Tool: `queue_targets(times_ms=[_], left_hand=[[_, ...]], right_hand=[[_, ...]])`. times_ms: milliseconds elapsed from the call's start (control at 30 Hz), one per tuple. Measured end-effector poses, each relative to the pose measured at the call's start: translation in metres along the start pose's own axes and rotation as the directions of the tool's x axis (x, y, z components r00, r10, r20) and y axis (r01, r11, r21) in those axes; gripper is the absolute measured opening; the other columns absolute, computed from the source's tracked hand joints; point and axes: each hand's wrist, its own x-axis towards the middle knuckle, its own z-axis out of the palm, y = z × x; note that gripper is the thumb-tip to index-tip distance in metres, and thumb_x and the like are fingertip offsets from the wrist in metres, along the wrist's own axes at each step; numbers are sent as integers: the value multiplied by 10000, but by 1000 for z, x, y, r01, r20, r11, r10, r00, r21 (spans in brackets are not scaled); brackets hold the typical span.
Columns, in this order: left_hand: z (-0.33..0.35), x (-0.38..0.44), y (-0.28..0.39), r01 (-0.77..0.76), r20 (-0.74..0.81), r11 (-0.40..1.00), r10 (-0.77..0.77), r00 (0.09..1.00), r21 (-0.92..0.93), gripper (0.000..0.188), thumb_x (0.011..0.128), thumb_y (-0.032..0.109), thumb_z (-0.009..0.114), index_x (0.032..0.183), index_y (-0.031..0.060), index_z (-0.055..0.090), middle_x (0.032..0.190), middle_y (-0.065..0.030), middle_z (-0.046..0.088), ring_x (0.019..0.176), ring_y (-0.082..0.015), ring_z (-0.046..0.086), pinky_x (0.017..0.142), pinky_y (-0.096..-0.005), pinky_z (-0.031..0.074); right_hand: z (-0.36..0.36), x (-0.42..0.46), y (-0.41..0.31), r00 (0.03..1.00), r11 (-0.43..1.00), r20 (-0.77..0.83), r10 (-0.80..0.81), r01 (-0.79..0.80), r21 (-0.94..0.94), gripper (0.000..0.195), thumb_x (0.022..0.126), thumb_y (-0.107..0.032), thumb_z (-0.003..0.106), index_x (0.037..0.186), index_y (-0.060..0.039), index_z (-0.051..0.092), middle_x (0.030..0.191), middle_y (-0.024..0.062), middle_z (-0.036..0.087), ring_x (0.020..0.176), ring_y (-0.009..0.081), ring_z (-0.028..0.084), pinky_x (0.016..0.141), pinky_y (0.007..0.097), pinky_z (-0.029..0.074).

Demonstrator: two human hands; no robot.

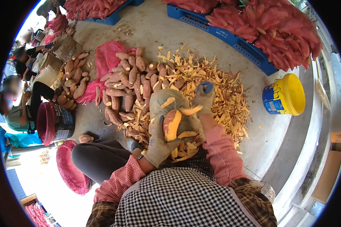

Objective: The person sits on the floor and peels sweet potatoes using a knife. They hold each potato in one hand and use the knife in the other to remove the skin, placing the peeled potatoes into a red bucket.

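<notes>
My gloved left hand [160, 144] grips a partly peeled sweet potato [172, 124], with orange flesh bared along one side and reddish skin on the other. Beyond and to the right of it, my gloved right hand [203, 96] is closed around something blue [207, 86], probably a tool handle; no blade can be made out. A strip of peel [190, 110] lies or hangs between the two hands, blurred. Peelings [187, 147] rest on my lap by the left wrist. Ahead lies a heap of unpeeled sweet potatoes [133, 76], some with cut ends, beside a wide pile of peelings [227, 99].
Red mesh sacks [281, 34] sit on a blue pallet [241, 52] at the upper right. A yellow bucket [297, 93] lies tipped at the right. At the left are a black bucket [64, 122], another heap of sweet potatoes [74, 82] and a seated person [17, 113].
</notes>
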Motion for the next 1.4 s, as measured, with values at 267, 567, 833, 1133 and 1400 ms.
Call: queue_targets(times_ms=[267,567,833,1133,1400], left_hand=[[-2,-2,7,273,149,716,-233,961,-643,844,783,56,746,1453,21,233,1405,-112,415,1260,-240,447,1024,-342,416],[-19,-20,-89,376,325,496,-189,926,-782,582,973,98,480,1486,76,205,1446,-142,356,1268,-255,450,1018,-362,434],[-38,-10,-52,-119,351,968,36,936,219,847,689,495,766,1291,8,422,1165,-131,458,996,-272,484,900,-376,403],[-18,-16,-25,-43,294,989,1,956,138,755,734,474,711,1263,5,448,1164,-168,483,969,-307,518,817,-405,436],[-25,-3,-7,172,404,966,-82,911,-191,563,891,336,615,1307,5,430,1223,-193,515,967,-303,580,757,-385,493]], right_hand=[[3,-30,-10,961,922,5,-277,265,283,148,974,-219,490,913,-85,512,778,27,524,684,118,540,584,256,459],[3,-38,-26,959,876,26,-282,246,414,103,957,-147,504,918,-53,519,706,39,520,482,157,449,441,311,430],[-32,-20,-50,995,919,103,10,-49,390,84,952,-111,517,998,-44,495,752,41,546,553,101,487,489,278,445],[-41,-1,-53,965,896,129,229,-261,360,95,947,-102,545,999,-37,499,819,44,544,636,113,491,553,271,466],[-10,44,15,980,990,-136,-143,144,-4,78,957,-128,508,918,-62,496,734,7,499,569,106,448,487,266,404]])
